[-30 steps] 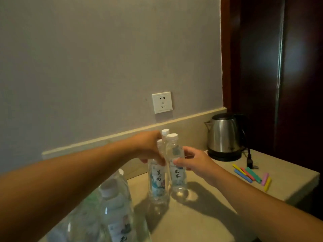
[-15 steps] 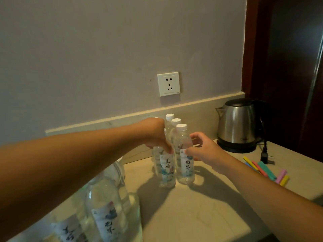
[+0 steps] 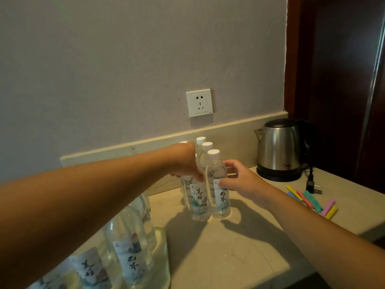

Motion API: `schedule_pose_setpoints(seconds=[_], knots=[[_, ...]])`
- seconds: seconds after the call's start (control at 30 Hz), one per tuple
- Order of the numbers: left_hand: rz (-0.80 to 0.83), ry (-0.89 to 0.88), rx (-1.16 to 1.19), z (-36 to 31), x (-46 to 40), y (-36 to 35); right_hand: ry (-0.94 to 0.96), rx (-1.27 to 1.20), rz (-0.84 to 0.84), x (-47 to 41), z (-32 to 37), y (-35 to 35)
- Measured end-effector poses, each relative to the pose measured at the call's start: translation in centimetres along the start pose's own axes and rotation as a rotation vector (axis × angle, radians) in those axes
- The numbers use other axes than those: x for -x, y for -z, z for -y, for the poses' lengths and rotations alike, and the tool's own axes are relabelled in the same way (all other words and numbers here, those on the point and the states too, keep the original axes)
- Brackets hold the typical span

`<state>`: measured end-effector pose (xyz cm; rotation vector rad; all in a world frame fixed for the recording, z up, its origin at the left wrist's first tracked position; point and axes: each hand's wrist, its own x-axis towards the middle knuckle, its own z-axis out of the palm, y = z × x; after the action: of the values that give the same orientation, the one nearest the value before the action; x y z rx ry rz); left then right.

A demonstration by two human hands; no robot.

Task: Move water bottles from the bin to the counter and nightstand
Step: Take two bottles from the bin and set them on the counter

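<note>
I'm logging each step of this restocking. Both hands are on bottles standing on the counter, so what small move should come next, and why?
Probably let go and draw both hands back toward the clear bin. The left hand and right hand hold bottles already standing upright on the counter beside others, while more bottles wait in the bin.

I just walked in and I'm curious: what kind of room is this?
Probably a hotel room: an electric kettle on a stone counter below a wall socket, with small water bottles being lined up.
</note>
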<state>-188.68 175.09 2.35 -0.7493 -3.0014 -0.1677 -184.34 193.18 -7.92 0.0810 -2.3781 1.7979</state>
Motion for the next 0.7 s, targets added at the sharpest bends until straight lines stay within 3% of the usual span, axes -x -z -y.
schedule_pose_setpoints(seconds=[0.17,0.37,0.7], knots=[[-0.085,0.019,-0.007,0.1,1.0,1.1,0.109,-0.073,-0.195,0.3,1.6,-0.4],[-0.061,0.061,0.210,1.0,3.0,3.0,0.187,-0.228,-0.406,1.1,6.3,-2.2],[-0.538,0.204,0.740,9.4,10.5,7.5,0.267,-0.169,-0.240,1.9,18.7,-13.8]])
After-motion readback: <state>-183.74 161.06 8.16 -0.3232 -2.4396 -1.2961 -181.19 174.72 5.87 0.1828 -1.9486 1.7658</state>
